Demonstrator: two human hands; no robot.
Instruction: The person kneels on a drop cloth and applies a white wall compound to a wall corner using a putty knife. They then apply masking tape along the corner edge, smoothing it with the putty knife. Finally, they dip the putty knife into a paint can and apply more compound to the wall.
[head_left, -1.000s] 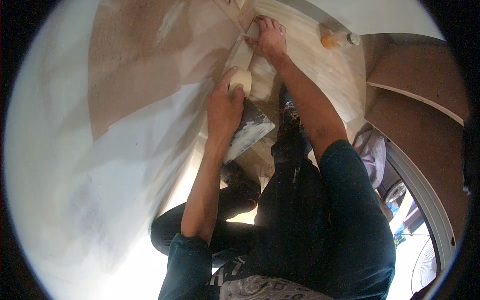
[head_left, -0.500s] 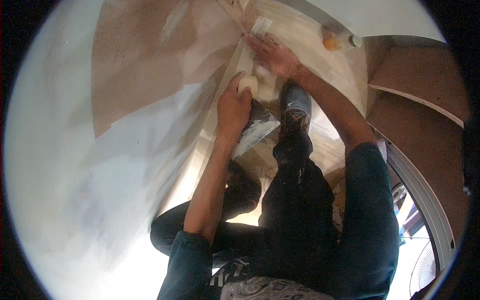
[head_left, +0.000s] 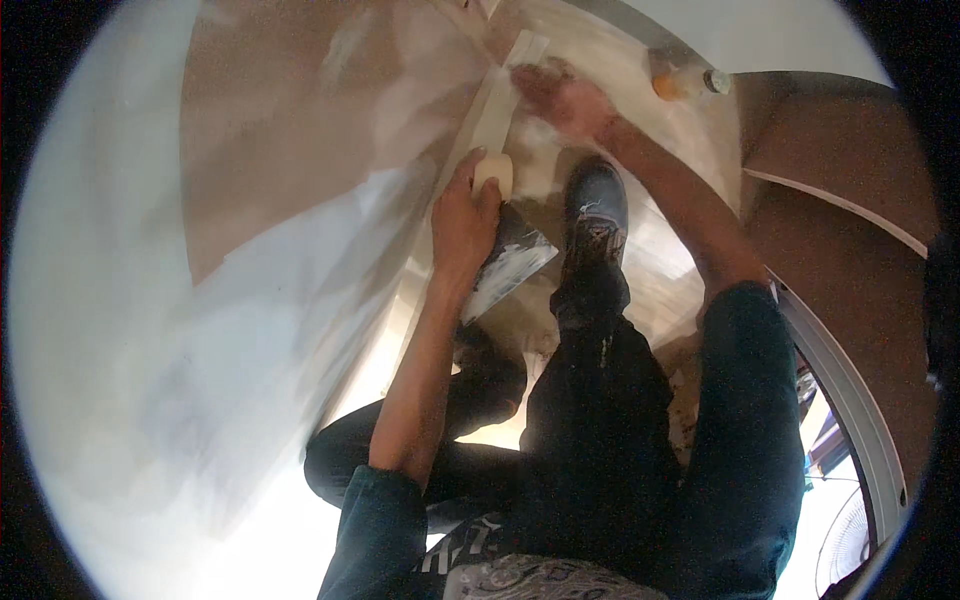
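Observation:
My left hand [head_left: 465,225] is closed round a cream roll of tape [head_left: 493,176], the thumb lying on its side. From the roll a pale strip of tape [head_left: 492,125] runs up along the corner between wall and floor. Below the same hand sticks out a broad dark putty knife [head_left: 512,262] with white filler smeared over its blade; its handle is hidden by the hand. Near the strip's far end, just right of it, is my right hand [head_left: 568,100]. Its fingers point left toward the strip but are smeared by motion.
The white-and-brown wall [head_left: 280,150] rises on the left. My shoe [head_left: 597,195] rests on the floor between my arms. A bottle with orange contents [head_left: 667,86] lies at the far right, before brown panels [head_left: 835,135]. A fan [head_left: 845,545] shows at lower right.
My right hand has shifted slightly right, off the tape strip's far end, where its fingers lay before. The left hand with the roll and putty knife has barely moved.

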